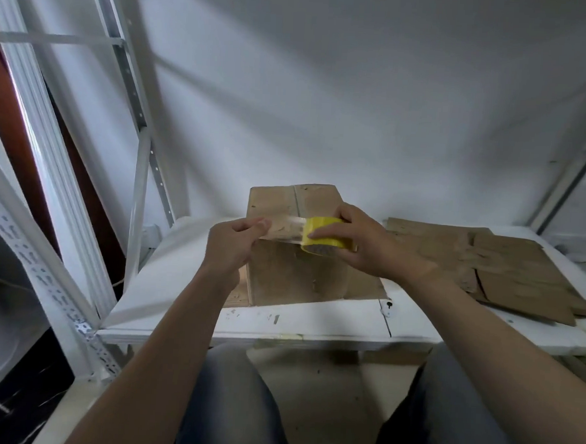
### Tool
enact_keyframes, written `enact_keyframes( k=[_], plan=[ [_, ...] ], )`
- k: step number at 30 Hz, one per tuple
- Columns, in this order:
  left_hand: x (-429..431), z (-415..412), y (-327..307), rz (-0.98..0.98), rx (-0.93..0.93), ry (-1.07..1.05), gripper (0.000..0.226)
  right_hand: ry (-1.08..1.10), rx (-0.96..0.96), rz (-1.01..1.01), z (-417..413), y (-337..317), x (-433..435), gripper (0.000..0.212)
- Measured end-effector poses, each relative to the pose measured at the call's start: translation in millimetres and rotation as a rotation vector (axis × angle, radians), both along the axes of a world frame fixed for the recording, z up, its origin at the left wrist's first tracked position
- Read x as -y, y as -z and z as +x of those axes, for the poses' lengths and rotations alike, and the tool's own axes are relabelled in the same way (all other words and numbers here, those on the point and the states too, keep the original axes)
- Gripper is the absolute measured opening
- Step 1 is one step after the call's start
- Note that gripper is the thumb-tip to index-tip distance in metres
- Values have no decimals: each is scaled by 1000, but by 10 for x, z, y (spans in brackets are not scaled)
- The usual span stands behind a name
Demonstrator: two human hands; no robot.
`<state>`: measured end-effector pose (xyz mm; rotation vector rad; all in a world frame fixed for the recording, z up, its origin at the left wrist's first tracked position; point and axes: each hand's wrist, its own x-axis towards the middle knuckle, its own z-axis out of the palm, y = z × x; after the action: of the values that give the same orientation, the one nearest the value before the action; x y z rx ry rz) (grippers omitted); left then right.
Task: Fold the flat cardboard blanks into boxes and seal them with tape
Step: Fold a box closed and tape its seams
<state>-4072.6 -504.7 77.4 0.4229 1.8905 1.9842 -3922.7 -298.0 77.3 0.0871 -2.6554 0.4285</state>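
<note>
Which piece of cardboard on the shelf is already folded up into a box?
The cardboard box standing behind both hands, with a top seam; the cardboard blanks to its right lie flat.

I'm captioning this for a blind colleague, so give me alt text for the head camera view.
Two hands stretch clear tape over a folded box on a white shelf: the left hand pinches the tape's free end, the right hand holds the yellow roll. Flat blanks lie to the right.

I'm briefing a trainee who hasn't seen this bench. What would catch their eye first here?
The yellow tape roll in the right hand, mid-frame, with a clear strip stretched to the left hand. Just behind them, a folded cardboard box stands on the white shelf; flat blanks lie to its right.
</note>
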Motion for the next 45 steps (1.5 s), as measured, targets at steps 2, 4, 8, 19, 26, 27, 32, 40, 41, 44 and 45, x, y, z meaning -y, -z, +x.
enact_keyframes(
  k=[2, 4, 8, 19, 26, 27, 32, 40, 41, 44, 45],
  plan=[
    [-29, -26, 52, -16, 2, -23, 18, -32, 6, 21, -10, 16, -181, 47],
    [-50, -51, 82, -7, 28, -57, 17, -67, -2, 90, -30, 51, -358, 55],
    [48, -317, 132, -18, 66, -210, 7, -9, -68, 157, 92, 177, -941, 70],
    [-46, -493, 342, -92, 64, -231, 16, 32, -106, 166, 313, 358, -1573, 49],
    [-155, -569, 450, -151, 50, -233, 25, 33, -103, 139, 237, 525, -1728, 48],
    [-152, -594, 467, -156, 48, -241, 29, 18, -106, 144, 198, 545, -1726, 43],
    [-122, -695, 557, -155, 78, -268, 34, -21, -92, 174, -31, 635, -1713, 47],
    [-202, -827, 699, -126, 192, -263, 25, -14, -94, 184, -249, 741, -1775, 52],
    [-214, -832, 718, -120, 228, -245, 23, -5, -93, 183, -266, 763, -1789, 54],
    [-235, -859, 783, -91, 302, -214, 21, 22, -88, 176, -294, 832, -1819, 64],
    [-247, -866, 799, -94, 303, -216, 20, 32, -92, 168, -302, 859, -1827, 64]
  ],
)
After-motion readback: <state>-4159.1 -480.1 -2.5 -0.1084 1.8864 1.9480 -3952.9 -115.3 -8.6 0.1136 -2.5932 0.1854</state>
